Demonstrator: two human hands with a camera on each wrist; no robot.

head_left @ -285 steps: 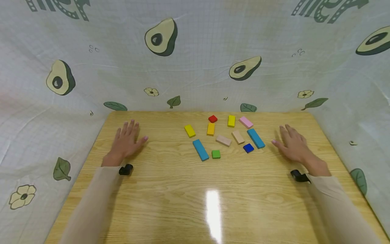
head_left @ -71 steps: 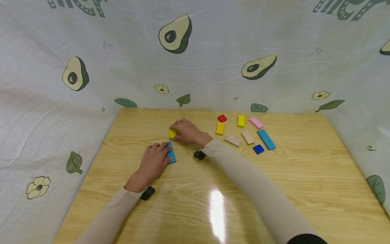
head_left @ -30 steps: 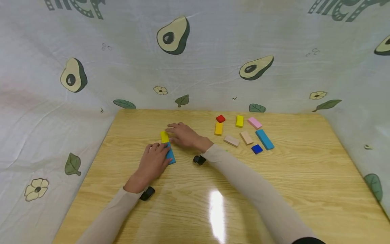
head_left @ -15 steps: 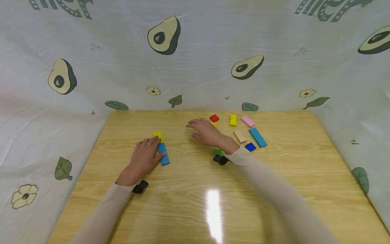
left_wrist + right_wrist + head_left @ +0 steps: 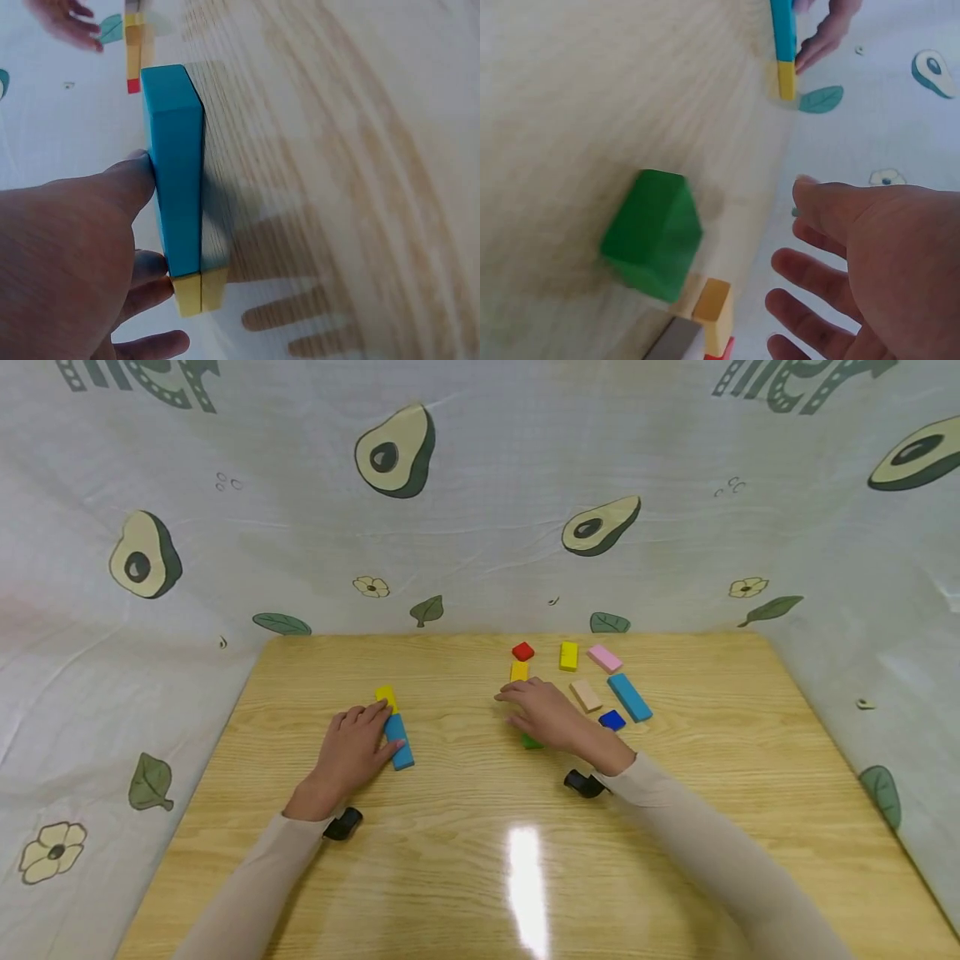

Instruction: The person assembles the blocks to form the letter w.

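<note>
A blue block and a yellow block lie end to end at the left of the table, touching. My left hand lies along their left side; its thumb touches the blue block and its fingertips reach the yellow one. In the left wrist view the blue block stands between hand and bare wood. My right hand is held over the middle group, fingers spread and holding nothing. Below it, a green block is partly covered. The right wrist view has the green block beside an orange block and a greyish one.
Around the right hand lie a red block, another yellow block, a pink block, a beige block, a second long blue block and a dark blue block. A patterned cloth rises behind the table.
The yellow block went from the right hand's grip to the blue block's far end. That hand let go and moved right over the group. The left hand slid the pair slightly left.
</note>
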